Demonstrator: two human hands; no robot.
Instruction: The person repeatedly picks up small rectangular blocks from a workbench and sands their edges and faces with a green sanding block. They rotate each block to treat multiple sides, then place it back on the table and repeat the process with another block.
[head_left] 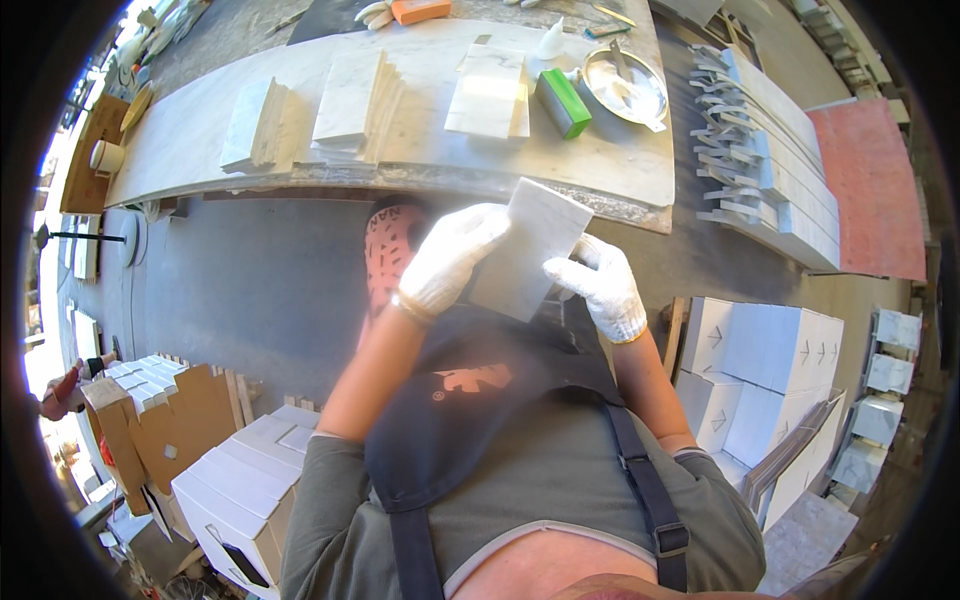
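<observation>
A grey-white marble tile [528,252] is tilted in front of my body, just off the near edge of the workbench. My left hand [455,255], in a white knit glove, grips its left edge, with some fingers hidden behind it. My gloved right hand [600,285] pinches the right edge between thumb and fingers. Beyond the tile, on the marble-topped bench [420,60], lie a short tile stack [488,92], a green block [563,103] and a round metal pan [625,85] of white paste with a spatula in it.
Two more tile stacks [350,105] [250,125] stand along the bench to the left. A white squeeze bottle [551,38] and an orange block [420,10] sit farther back. Strapped stone slabs [770,150] are at the right. White cartons [755,345] flank me, with more cartons [250,480] at lower left.
</observation>
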